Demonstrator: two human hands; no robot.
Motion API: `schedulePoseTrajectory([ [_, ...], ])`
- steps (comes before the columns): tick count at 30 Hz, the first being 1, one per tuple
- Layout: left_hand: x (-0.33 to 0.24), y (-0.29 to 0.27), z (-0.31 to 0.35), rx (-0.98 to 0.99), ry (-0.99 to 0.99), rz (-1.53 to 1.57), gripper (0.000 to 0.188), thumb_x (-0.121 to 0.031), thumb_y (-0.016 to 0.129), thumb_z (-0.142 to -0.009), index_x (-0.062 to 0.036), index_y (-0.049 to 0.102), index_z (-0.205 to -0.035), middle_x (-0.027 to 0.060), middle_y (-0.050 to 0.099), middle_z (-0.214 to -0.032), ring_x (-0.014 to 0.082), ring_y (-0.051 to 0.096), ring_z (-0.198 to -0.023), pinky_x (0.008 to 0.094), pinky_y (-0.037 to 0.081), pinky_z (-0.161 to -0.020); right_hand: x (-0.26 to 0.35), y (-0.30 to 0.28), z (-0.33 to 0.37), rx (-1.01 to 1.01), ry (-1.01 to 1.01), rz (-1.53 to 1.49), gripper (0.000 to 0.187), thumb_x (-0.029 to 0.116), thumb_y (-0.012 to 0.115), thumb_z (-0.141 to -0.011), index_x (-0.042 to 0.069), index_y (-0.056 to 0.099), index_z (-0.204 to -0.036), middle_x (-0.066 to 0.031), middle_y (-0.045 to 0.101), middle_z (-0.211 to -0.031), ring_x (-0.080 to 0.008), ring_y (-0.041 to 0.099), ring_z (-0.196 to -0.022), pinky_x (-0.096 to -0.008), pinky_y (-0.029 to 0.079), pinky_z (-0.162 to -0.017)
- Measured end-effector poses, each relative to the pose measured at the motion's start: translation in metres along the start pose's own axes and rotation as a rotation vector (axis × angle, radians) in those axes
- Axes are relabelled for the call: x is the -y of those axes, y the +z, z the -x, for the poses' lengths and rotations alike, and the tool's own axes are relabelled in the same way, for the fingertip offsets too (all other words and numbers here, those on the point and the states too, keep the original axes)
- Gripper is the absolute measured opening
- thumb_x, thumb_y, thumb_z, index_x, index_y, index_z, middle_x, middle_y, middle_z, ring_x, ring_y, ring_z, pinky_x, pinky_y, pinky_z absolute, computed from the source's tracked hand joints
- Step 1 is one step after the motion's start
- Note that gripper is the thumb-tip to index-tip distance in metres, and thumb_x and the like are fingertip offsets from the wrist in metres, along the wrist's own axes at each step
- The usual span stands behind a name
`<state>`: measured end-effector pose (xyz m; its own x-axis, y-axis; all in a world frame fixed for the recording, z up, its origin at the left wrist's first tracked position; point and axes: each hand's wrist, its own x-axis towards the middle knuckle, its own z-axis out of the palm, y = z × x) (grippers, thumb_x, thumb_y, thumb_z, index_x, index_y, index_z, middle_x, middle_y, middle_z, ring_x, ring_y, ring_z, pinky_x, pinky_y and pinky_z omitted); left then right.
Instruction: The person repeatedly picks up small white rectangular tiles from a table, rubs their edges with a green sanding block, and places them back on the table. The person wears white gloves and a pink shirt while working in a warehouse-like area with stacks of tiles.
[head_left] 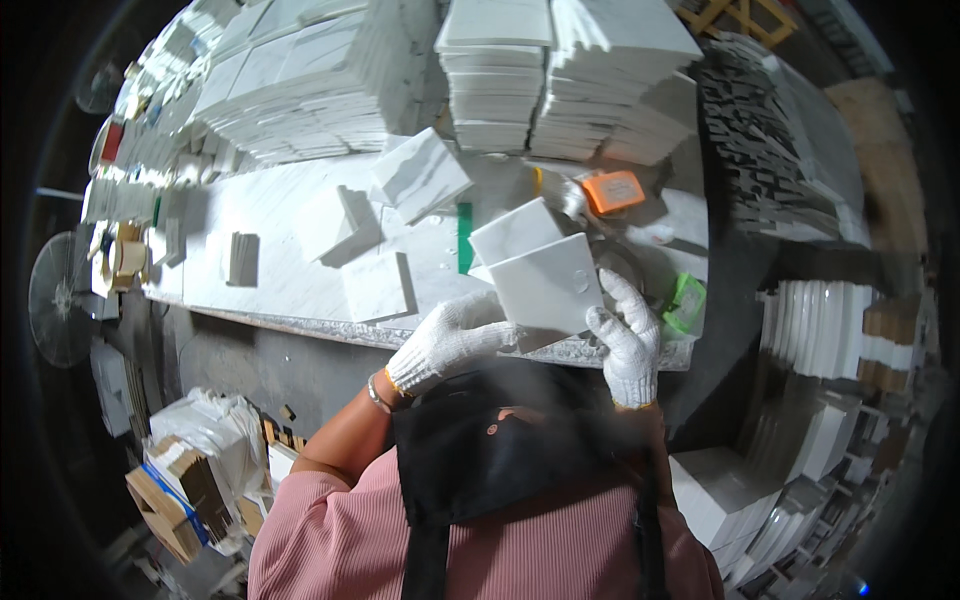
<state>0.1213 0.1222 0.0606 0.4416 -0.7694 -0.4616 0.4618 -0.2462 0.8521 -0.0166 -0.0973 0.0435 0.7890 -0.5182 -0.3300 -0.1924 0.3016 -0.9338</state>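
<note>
Your black fabric apron (500,450) is hanging over your pink ribbed shirt (330,540). Your white-gloved right hand (630,345) is pinching the right edge of a flat, square, white tile (548,283), thumb at its lower corner. That tile is lying askew over the front of the pale, marble-patterned bench (270,200), partly covering a second white, square tile (510,232); I cannot tell whether it is resting or lifted. Your white-gloved left hand (445,335) is curving half open by the lower left corner; I cannot tell if it is gripping. You are apparently steadying and positioning the tile. Any next move is probably calling for firm, even support at both edges, keeping corners from knocking the second tile.
</note>
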Motion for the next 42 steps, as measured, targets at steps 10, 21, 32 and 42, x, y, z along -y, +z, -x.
schedulePoseTrajectory([
  [10,-0.015,0.024,-0.033,0.034,0.039,-0.054,0.034,-0.021,0.07,-0.093,0.0071,0.067,-0.112,0.0092,0.071,-0.091,0.0158,0.067,-0.078,0.0295,0.055,-0.069,-0.013,-0.027,0.018,-0.13,-0.169,0.177,0.039,0.014,0.065,-0.098,-0.001,0.062,-0.133,-0.012,0.065,-0.131,-0.0158,0.06,-0.117,-0.0299,0.048,-0.101],
  [21,-0.031,0.067,-0.078,-0.061,0.486,-1.118,0.033,-0.032,0.07,-0.09,0.0004,0.063,-0.09,0.02,0.068,-0.074,0.0379,0.068,-0.066,0.0448,0.052,-0.058,-0.024,-0.07,0.002,-0.441,-0.192,1.26,0.032,0.026,0.075,-0.084,0.008,0.071,-0.11,-0.0162,0.068,-0.109,-0.0353,0.065,-0.102,-0.0454,0.054,-0.086],
  [32,-0.031,0.023,-0.063,-0.007,-0.009,-0.21,0.031,-0.024,0.065,-0.096,0.0051,0.068,-0.106,0.0072,0.069,-0.085,0.0116,0.064,-0.072,0.0251,0.052,-0.065,-0.037,-0.084,-0.033,-0.474,-0.382,1.55,0.038,0.032,0.074,-0.084,0.02,0.071,-0.12,-0.0176,0.068,-0.115,-0.0383,0.062,-0.113,-0.0453,0.053,-0.091],
  [42,-0.023,-0.01,-0.046,-0.175,0.082,-0.299,0.041,-0.025,0.073,-0.092,0.0028,0.065,-0.121,0.0097,0.071,-0.086,0.0137,0.066,-0.072,0.0276,0.053,-0.063,-0.041,-0.101,-0.028,-0.189,-0.328,1.62,0.01,0.017,0.064,-0.088,0.014,0.072,-0.094,-0.0103,0.065,-0.094,-0.0337,0.063,-0.095,-0.0429,0.051,-0.081],
])
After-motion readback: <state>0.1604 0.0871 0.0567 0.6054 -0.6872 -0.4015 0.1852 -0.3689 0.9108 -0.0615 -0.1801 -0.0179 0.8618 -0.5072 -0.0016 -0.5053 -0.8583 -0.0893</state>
